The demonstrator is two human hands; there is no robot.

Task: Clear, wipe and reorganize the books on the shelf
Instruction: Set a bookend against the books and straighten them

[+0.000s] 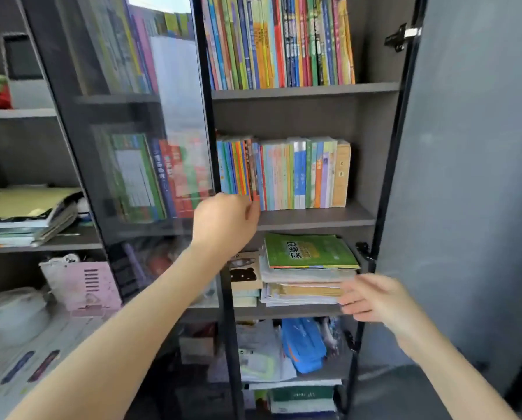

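A row of upright colourful books [284, 174] fills the middle shelf [314, 218] of an open dark cabinet. My left hand [224, 222] reaches the row's lower left end, fingers curled at the bottom of the thin books there. Whether it grips one I cannot tell. Below, a flat stack of papers topped by a green workbook [309, 251] lies on the lower shelf. My right hand [371, 298] hovers at the stack's right edge, fingers loosely extended and touching the paper ends.
The top shelf holds another row of upright books [280, 40]. A glass door [132, 147] covers the left compartment. The right door [465, 177] stands open. A blue pouch [303, 345] lies on a lower shelf. A pink basket [84, 284] and piled books [26, 216] sit left.
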